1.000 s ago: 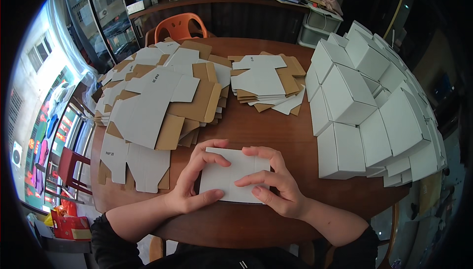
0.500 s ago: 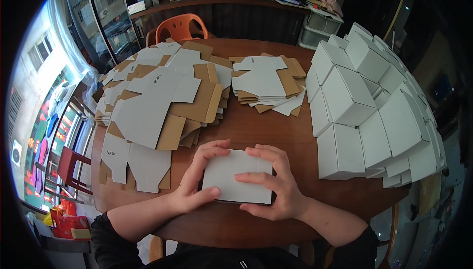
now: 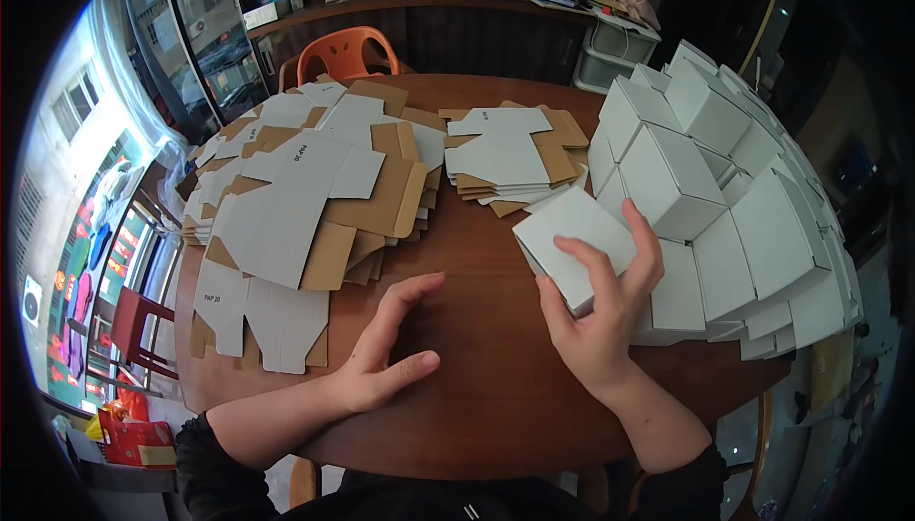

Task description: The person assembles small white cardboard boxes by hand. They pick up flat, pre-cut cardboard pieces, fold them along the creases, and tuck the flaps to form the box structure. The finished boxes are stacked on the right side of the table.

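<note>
White box (image 3: 570, 246) moved rightward toward stacked boxes (image 3: 722, 254), right hand (image 3: 602, 319) gripping it, left hand (image 3: 364, 367) empty, loosely spread

White box (image 3: 583, 216) gripped, tilted, in right hand (image 3: 607, 321), at left side of box stack (image 3: 720, 245). Left hand (image 3: 375, 361) seen half-curled over tabletop (image 3: 486, 359), well left of box stack. Flattened cartons (image 3: 305, 187) heaped farther left; smaller pile (image 3: 505, 154) set nearer box stack.
</note>
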Available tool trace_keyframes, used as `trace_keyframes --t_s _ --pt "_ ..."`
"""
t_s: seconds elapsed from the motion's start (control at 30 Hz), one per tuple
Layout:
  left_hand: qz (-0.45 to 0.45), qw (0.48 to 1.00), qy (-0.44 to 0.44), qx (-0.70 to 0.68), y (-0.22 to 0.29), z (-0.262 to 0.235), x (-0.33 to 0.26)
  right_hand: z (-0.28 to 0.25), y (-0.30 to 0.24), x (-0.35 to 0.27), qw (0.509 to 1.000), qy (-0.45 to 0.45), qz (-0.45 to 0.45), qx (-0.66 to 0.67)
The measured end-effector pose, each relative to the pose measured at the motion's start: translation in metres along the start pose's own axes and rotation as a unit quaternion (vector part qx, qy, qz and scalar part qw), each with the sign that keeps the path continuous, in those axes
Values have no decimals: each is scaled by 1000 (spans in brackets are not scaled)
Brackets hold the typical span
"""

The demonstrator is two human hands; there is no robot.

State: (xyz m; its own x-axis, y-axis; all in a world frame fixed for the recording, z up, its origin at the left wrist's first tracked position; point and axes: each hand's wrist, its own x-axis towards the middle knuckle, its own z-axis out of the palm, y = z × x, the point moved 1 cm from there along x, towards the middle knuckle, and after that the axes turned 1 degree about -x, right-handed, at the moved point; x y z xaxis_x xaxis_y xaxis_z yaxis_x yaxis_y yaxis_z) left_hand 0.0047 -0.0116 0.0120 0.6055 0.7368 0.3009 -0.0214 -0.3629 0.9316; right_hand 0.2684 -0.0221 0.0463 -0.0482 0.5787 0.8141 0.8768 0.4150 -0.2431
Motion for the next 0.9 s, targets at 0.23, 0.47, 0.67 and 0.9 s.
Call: trace_keyframes --t_s 0.23,0.47,0.67,0.9 --pt "10 1000 3 26 -4 0 -1 7 -9 -5 990 -61 37 -124" --pt "6 999 18 29 -3 2 0 13 -6 -15 968 -190 -155 -52" --pt "1 998 31 55 -4 -1 -1 17 -7 -18 962 -243 -70 -106" --pt "-3 997 41 67 -7 0 0 23 -4 -25 951 -266 -55 -149"
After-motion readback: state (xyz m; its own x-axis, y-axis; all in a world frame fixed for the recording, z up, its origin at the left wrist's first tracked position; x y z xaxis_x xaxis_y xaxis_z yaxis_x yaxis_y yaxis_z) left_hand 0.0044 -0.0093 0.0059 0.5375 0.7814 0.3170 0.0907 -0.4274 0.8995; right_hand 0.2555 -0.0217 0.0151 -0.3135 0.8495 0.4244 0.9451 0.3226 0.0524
